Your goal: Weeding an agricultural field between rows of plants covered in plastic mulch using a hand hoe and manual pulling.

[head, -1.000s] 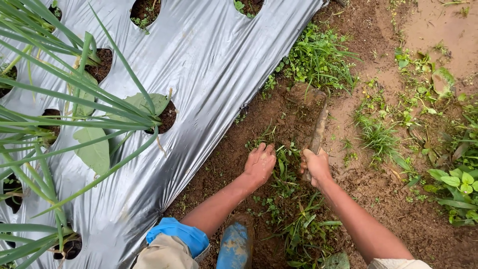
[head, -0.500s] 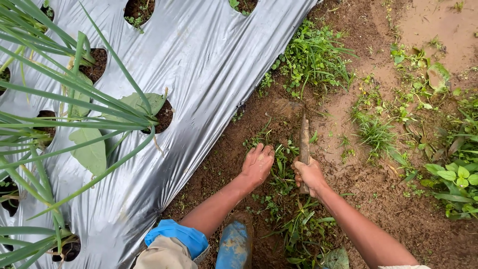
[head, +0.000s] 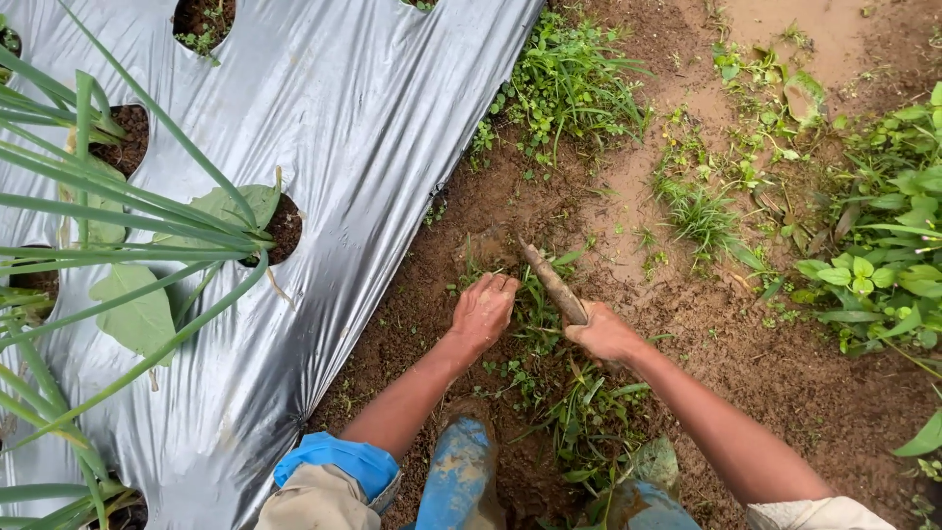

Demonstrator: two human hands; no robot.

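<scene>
- Silver plastic mulch sheet (head: 343,128) covers the bed on the left.
- Left hand (head: 483,312) is clenched on weeds (head: 535,314) in the soil.
- Right hand (head: 606,336) grips a muddy wooden stick (head: 552,283), angled up-left, just beside the left hand.

A muddy wooden-handled digging tool (head: 551,283) slanted down into brown soil just beside the silver plastic mulch sheet (head: 363,147), low green weeds (head: 535,319) sprouting around its buried tip

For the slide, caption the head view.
Left hand grips weeds while right hand holds a muddy tool beside silver mulch sheeting.
</scene>
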